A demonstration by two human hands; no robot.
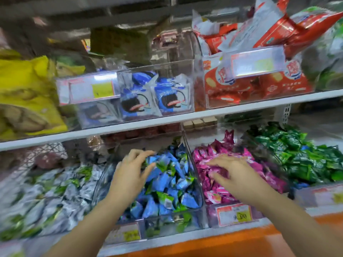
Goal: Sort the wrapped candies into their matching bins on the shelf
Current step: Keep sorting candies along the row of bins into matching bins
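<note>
Two hands: left hand [132,169], right hand [235,175]. Two shelves [185,115]. Four candy heaps below: one silver heap [55,191], one blue heap [167,182], one pink heap [215,193], one green heap [300,160]; single pieces too many and too blurred to count. Five price tags [234,215]: two above, three below. At least three cookie packs [170,97] above. Red packs [259,86] and yellow bags [24,86]: number unclear.

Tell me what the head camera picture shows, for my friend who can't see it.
A person's left hand is open over blue candies in a clear bin, and the right hand spreads over the pink candies beside them. Silver candies lie to the left and green candies to the right, with cookie packs on the shelf above.
</note>
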